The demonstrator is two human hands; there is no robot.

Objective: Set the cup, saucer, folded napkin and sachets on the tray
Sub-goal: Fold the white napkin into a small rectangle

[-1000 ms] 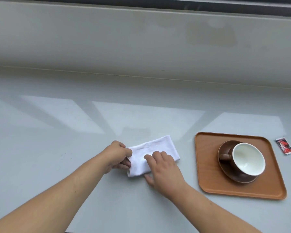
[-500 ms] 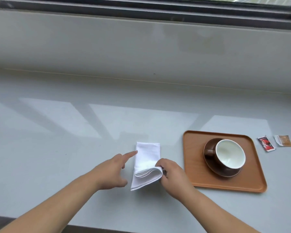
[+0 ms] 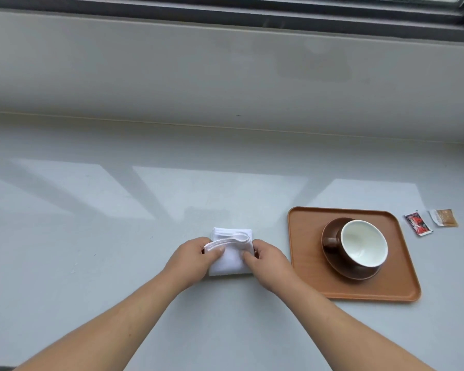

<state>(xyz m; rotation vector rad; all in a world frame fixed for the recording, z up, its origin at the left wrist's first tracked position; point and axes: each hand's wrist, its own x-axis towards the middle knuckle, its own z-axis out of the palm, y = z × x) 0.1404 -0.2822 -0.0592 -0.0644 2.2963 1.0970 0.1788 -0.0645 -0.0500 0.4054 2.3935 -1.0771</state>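
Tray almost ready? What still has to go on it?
Partly. The cup already sits on its saucer on the tray. The left hand and right hand are folding the napkin on the counter beside the tray. Left to do: place the napkin, then the red sachet and brown sachet lying off the tray's far side.

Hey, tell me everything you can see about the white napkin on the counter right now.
The napkin is plain white cloth, folded into a small, roughly square stack whose layered edges show along the raised flap on top. It lies on the pale grey counter, left of the brown tray and clear of it. The left hand pinches its left side, thumb on top, and the right hand grips its right side. The near part lies flat; the upper fold is lifted and not yet pressed down.
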